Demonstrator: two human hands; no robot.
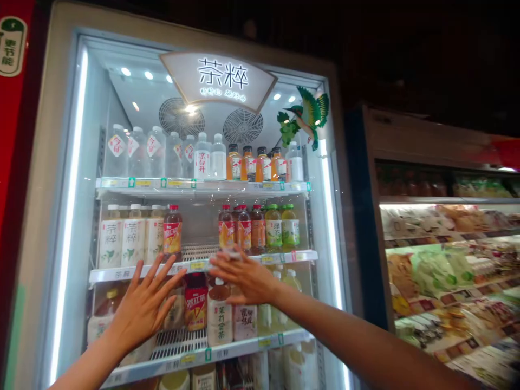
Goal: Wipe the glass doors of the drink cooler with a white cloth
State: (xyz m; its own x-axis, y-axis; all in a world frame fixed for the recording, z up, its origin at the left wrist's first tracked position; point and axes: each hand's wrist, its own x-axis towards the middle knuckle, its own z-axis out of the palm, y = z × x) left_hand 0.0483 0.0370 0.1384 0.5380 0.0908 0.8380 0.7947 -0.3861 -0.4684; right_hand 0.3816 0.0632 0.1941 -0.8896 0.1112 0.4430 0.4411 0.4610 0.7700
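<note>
A lit drinks fridge (52, 162) with a glass door fills the left of the view. My left hand (142, 306) is raised flat against the glass, fingers spread, at the level of the second shelf's edge. My right hand (244, 276) reaches in from the right, fingers stretched out flat, beside it on the glass. Neither hand holds anything. Behind them stand tea bottles (130, 235), a red-capped orange bottle (173, 233) and a red-labelled bottle (195, 306).
The top shelf (203, 187) holds several clear and orange bottles. A fan-shaped sign (219, 78) and a green bird decoration (306, 116) hang at the top. An open chiller (447, 260) with packaged food stands to the right. A red panel (12, 108) edges the left.
</note>
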